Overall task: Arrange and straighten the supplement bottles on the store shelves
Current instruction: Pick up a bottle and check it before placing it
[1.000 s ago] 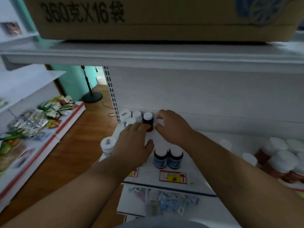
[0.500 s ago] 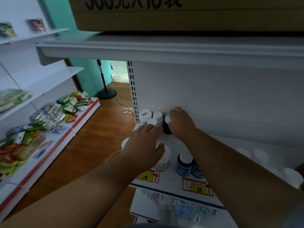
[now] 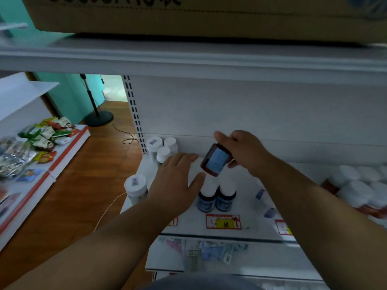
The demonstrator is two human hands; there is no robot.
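From the head camera, and it is the only view: the right hand (image 3: 244, 152) is up off the shelf (image 3: 247, 206) with a dark bottle (image 3: 215, 160) tipped over on a slant, its blue label facing the camera and its base swung toward the viewer. Fingers wrap the far end, thumb over the top edge; the cap is hidden inside the grip. The bottle hangs clear of the shelf, above and just behind two blue-labelled bottles (image 3: 216, 198) standing side by side at the shelf front, by the price tag (image 3: 224, 221).

The left hand (image 3: 178, 183) lies flat and spread, fingers straight, palm down over the shelf, holding nothing. Whether it presses on something beneath cannot be told.

How will this bottle handle? It looks like a small rigid jar, likely light enough for one hand, stiff so it will not give under a squeeze. The smooth wall and glossy label could slip, and a cap-end hold lets the body swing. The better hold, one judges, is round the middle of the body, thumb opposite fingers, so it goes down upright with the label forward.

White-capped bottles (image 3: 162, 147) cluster in the back left corner, a larger white jar (image 3: 135, 188) stands at the left front, and more white-capped bottles (image 3: 360, 185) crowd the right, blurred.
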